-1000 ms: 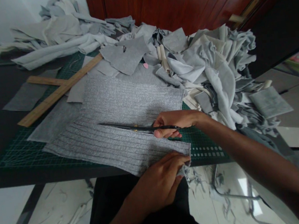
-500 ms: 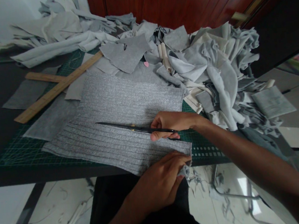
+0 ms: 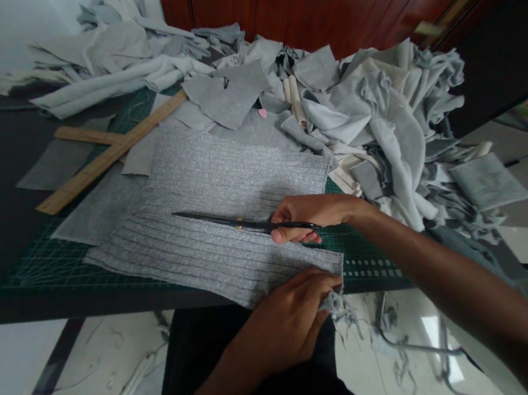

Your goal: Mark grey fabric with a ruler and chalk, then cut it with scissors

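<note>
A grey ribbed fabric piece (image 3: 223,164) lies on the green cutting mat (image 3: 160,282), its near part reaching the table's front edge. My right hand (image 3: 299,219) is closed around the handles of black scissors (image 3: 214,217), whose blades point left across the fabric, along the line between its far and near parts. The blades look nearly together. Down at the front edge, my left hand (image 3: 290,314) is closed on the fabric's near right corner, where a crumpled bit shows by the fingers. My left fingertips are partly hidden.
Two wooden rulers (image 3: 112,152) lie crossed at the left. Heaps of grey and cream fabric scraps (image 3: 377,110) line the back and right of the table. A small pink piece (image 3: 263,113) rests beyond the fabric. Scraps litter the tiled floor (image 3: 375,362) below.
The scissor blades look closer together than before, with the handles drawn nearer each other in my right hand. My left hand keeps its hold. The whole view has shifted slightly.
</note>
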The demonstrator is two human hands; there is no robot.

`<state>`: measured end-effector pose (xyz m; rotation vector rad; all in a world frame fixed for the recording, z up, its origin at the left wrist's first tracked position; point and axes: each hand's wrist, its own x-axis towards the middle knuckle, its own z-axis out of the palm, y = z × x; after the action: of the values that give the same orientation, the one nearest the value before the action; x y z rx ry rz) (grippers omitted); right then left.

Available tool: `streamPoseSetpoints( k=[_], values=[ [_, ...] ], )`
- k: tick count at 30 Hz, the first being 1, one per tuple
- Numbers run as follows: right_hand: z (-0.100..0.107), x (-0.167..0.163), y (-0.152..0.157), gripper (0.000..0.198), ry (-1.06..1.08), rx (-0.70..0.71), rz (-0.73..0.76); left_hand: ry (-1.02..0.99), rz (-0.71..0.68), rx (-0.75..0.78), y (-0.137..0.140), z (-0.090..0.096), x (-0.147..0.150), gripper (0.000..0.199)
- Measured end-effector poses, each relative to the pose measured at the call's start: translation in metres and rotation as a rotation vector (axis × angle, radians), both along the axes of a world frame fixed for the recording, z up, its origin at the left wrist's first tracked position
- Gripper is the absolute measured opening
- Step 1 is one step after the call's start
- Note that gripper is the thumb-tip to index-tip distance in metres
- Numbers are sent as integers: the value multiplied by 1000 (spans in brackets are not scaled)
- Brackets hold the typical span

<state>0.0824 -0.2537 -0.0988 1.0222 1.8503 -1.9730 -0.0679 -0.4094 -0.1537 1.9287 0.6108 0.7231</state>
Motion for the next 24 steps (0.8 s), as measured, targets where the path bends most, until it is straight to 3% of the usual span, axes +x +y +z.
streamPoseSetpoints(
  k=[6,13,24],
  values=[
    [6,3,-6,60,-72,70,13,-27,-15,-57,0,1,-2,34],
    [14,10,-4,64,-58,45,29,-44,-18,-112,1,4,-4,32],
    [14,-18,-4,63,-41,4,-2,-47,-43,-100,2,1,-5,33]
  ],
)
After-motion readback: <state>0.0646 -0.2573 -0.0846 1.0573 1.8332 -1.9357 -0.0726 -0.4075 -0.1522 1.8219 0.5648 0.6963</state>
